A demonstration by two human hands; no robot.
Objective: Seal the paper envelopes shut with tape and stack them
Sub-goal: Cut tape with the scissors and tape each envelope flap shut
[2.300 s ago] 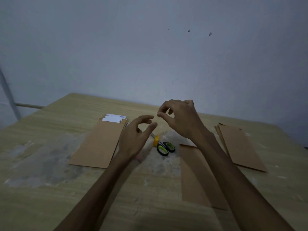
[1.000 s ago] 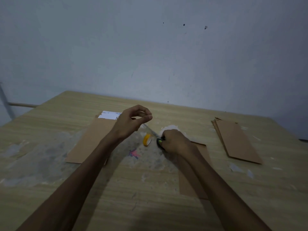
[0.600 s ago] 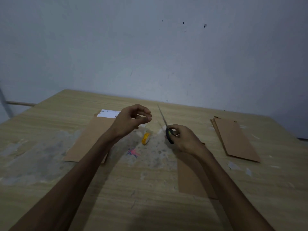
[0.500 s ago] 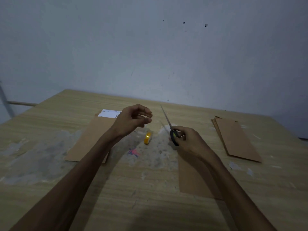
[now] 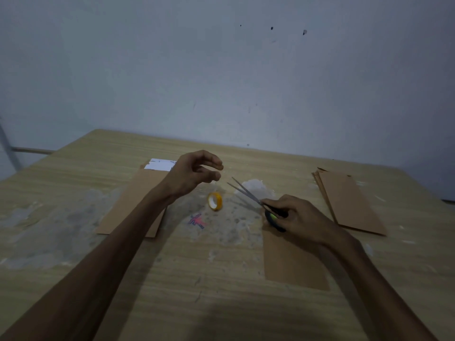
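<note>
My left hand (image 5: 194,174) hovers above the table with fingers curled and pinches the end of a clear tape strip, which barely shows. Its yellow tape roll (image 5: 215,201) stands on edge just below. My right hand (image 5: 299,217) grips the black and green handles of the scissors (image 5: 246,191). The blades are parted and point up-left toward my left hand. A brown paper envelope (image 5: 293,262) lies flat under my right wrist.
A pile of brown envelopes (image 5: 133,200) with white paper (image 5: 160,164) at its far end lies on the left of the wooden table (image 5: 221,291). Another envelope stack (image 5: 352,203) sits at the right. A pink mark (image 5: 197,220) and grey smears cover the middle.
My right hand came down to the table, picked up the scissors and swung their blades up toward my left hand, opening them. My left hand stayed raised, fingers curled.
</note>
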